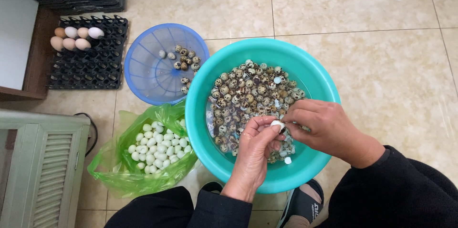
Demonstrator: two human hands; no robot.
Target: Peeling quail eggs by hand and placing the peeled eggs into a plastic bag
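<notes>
Bright even daylight, soft faint shadows, sharp focus, mild sheen on floor tiles (362,13)

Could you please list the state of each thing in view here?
Left hand: holding a half-peeled quail egg.
Right hand: picking at its shell.
Teal basin: full of speckled eggs in water.
Blue basket: nearly empty.
Green bag: open, holding peeled eggs.
Black tray: mostly empty.

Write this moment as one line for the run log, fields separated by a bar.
left hand: holds half-peeled quail egg | right hand: picks its shell | under hands: teal basin of speckled quail eggs | peeled eggs: green bag
</notes>
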